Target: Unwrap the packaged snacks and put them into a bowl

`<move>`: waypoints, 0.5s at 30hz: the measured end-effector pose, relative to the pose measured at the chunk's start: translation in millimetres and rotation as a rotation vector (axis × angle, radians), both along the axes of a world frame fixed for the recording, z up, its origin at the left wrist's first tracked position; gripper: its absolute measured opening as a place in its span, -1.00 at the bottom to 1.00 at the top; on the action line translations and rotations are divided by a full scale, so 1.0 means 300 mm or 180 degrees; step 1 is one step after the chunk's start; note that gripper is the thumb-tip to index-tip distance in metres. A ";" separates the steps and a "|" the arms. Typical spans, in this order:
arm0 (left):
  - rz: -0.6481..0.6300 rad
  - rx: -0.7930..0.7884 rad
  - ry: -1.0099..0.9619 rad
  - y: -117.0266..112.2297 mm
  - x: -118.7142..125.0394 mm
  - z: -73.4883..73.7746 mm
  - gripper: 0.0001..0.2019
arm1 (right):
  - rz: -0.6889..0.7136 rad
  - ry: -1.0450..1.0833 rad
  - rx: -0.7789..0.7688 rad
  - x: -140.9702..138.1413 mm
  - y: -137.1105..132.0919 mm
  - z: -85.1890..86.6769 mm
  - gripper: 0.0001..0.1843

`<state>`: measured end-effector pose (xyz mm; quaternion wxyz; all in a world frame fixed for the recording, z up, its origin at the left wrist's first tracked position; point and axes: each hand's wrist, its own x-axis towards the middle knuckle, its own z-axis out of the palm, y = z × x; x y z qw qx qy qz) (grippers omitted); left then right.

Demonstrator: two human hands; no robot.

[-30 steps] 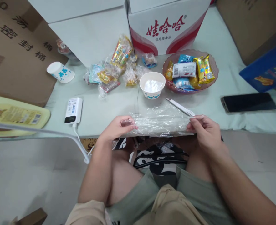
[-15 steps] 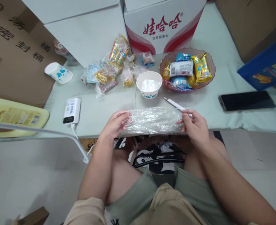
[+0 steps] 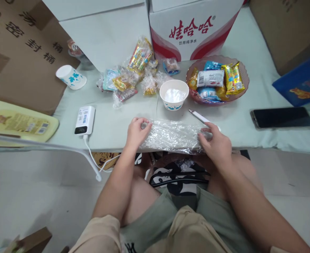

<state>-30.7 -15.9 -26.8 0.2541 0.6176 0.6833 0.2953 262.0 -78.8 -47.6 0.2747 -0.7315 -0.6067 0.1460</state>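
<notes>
A crinkled sheet of clear plastic film [image 3: 174, 135] lies stretched between my hands at the table's front edge. My left hand [image 3: 138, 133] closes round its left end, thumb and fingers pinching it. At the other end my right hand [image 3: 215, 142] grips the film between thumb and fingers. Just beyond the right fingers lies a slim white utility knife [image 3: 199, 116], its far tip pointing up and left. A white paper bowl [image 3: 174, 105] with blue leaf prints stands behind the film, some clear plastic inside it.
Wrapped snacks fill a pink glass bowl [image 3: 246, 79]; several more packets [image 3: 123, 82] lie left. A paper cup [image 3: 72, 77] rests on its side near a white power bank [image 3: 84, 117] with a cable. A phone [image 3: 283, 117] lies right. Cartons [image 3: 192, 31] line the back.
Both hands have shifted their grip on the film's ends, and the sheet's near edge sags slightly lower. The camera view has moved a little, shifting the table things rightward.
</notes>
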 end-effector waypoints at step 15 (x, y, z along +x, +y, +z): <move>0.0314 -0.0680 -0.2692 0.009 0.027 0.043 -0.70 | 0.0269 -0.0654 0.0090 -0.001 -0.003 -0.014 -0.45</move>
